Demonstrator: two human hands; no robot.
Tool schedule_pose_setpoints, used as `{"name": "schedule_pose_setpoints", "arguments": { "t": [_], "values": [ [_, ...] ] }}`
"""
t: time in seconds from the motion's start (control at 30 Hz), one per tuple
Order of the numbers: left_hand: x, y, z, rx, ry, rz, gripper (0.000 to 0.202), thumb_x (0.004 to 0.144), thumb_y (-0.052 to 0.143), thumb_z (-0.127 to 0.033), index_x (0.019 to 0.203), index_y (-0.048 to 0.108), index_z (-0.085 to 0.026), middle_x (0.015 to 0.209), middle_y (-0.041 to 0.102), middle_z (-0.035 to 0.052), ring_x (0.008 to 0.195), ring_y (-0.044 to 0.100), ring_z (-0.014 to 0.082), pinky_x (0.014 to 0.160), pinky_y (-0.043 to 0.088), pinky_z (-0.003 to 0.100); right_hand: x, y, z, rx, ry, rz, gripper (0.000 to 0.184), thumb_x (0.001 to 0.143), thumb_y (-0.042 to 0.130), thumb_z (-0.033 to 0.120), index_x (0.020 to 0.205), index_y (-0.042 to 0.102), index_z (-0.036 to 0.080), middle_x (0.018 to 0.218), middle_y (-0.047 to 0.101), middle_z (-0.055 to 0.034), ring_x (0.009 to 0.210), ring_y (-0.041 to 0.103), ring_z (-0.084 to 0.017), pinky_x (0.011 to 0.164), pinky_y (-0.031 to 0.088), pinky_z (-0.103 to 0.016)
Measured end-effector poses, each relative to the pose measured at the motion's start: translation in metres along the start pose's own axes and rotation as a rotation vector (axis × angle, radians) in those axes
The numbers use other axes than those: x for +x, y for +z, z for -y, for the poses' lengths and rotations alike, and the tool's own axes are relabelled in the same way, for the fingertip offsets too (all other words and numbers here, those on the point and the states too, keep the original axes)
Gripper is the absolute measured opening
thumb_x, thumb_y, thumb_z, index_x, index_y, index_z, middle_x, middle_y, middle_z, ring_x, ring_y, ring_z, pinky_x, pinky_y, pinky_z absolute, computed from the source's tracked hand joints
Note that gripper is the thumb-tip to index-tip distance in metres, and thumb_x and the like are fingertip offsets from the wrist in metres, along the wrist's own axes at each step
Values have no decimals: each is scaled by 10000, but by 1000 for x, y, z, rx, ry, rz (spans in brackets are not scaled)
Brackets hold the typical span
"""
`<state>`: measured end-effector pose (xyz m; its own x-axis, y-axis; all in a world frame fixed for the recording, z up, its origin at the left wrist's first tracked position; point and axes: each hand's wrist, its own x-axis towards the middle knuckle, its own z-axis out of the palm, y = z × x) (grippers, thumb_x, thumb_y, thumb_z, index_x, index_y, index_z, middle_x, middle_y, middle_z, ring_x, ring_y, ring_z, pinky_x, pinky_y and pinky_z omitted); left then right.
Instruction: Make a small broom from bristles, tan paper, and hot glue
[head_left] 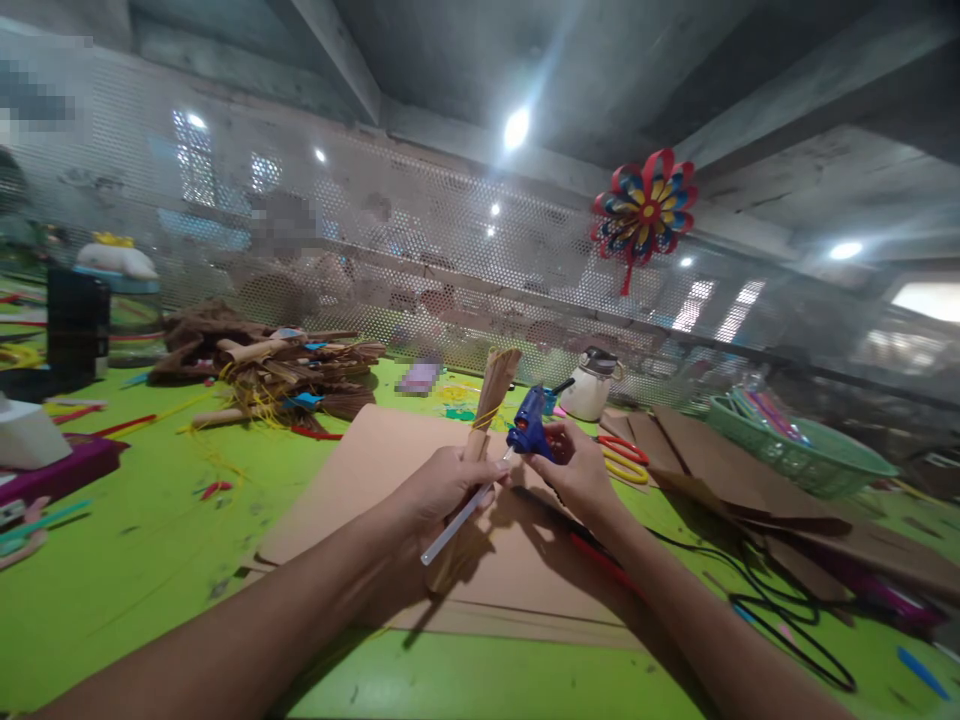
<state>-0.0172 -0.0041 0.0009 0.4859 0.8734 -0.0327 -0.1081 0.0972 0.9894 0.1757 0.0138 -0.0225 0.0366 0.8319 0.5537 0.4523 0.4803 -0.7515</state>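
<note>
My left hand (450,487) is closed around a bundle of folded brown paper (498,385), tied with yellow string. The bundle stands tilted, its frayed top pointing up and away. In my right hand (581,468) is a blue hot glue gun (531,420), my fingers wrapped about its handle. A clear glue stick (459,525) sticks out of the back of the gun toward me, passing by my left fingertips. Whether those fingertips press on the stick I cannot tell. Beneath both hands lie brown paper sheets (375,450).
On the green table (150,540), a pile of brown paper bundles (300,370) lies at the left back. Scissors with red and yellow handles (624,460), a white jug (590,390), a green basket (832,455), brown cardboard (720,470) and a black cord (795,640) are on the right.
</note>
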Motion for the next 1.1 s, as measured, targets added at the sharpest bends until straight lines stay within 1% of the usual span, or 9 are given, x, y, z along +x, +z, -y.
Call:
{"name": "schedule_pose_setpoints", "arguments": {
  "t": [0.13, 0.3, 0.4, 0.53, 0.73, 0.93, 1.03, 1.1],
  "values": [
    [0, 1, 2, 56, 51, -18, 187, 740, 625, -302, 677, 576, -133, 396, 462, -55, 365, 338, 62, 416, 204, 215, -2, -1, 1, 22, -38, -17, 274, 691, 699, 252, 902, 535, 192, 813, 660, -38, 701, 619, -187, 648, 496, -309],
    [0, 3, 5, 109, 88, -50, 205, 767, 603, -328, 689, 579, -140, 384, 466, -52, 332, 301, 56, 400, 198, 217, -3, -2, 4, 109, -117, -15, 294, 713, 696, 230, 944, 516, 207, 864, 668, -36, 778, 642, -191, 733, 511, -331],
    [1, 3, 7, 115, 106, -46, 227, 747, 622, -356, 688, 591, -139, 377, 472, -47, 334, 311, 61, 396, 191, 215, -3, -1, 4, 132, -139, -36, 309, 713, 701, 214, 956, 509, 211, 886, 664, -41, 799, 650, -199, 759, 519, -355],
    [3, 0, 9, 98, 127, -32, 251, 716, 653, -379, 674, 601, -137, 389, 479, -42, 353, 364, 72, 403, 216, 213, -5, -1, 6, 153, -164, -68, 330, 716, 702, 215, 978, 501, 216, 944, 653, -54, 821, 651, -202, 786, 524, -376],
    [4, -1, 9, 104, 158, -21, 252, 668, 687, -378, 647, 592, -145, 386, 495, -39, 354, 404, 83, 405, 253, 219, -5, -1, 6, 138, -197, -67, 336, 727, 699, 225, 989, 487, 222, 945, 636, -45, 826, 647, -198, 797, 527, -384],
    [5, 1, 10, 71, 184, -70, 271, 633, 703, -376, 596, 538, -164, 356, 459, -64, 330, 375, 69, 393, 247, 208, -5, -2, 5, 142, -247, -79, 355, 727, 696, 207, 1000, 471, 236, 965, 606, -31, 821, 639, -182, 790, 532, -358],
    [4, 4, 10, 106, 188, -84, 275, 628, 698, -376, 589, 514, -175, 341, 450, -68, 320, 375, 74, 391, 252, 209, -6, -1, 8, 171, -257, -91, 353, 730, 691, 198, 993, 460, 237, 955, 590, -25, 807, 634, -172, 777, 533, -344],
    [3, 5, 9, 136, 202, -121, 281, 638, 693, -368, 575, 495, -180, 336, 441, -71, 313, 367, 71, 392, 252, 211, -7, 1, 9, 167, -256, -108, 349, 735, 685, 191, 993, 454, 237, 961, 582, -25, 819, 626, -169, 788, 526, -344]
  ]
}}
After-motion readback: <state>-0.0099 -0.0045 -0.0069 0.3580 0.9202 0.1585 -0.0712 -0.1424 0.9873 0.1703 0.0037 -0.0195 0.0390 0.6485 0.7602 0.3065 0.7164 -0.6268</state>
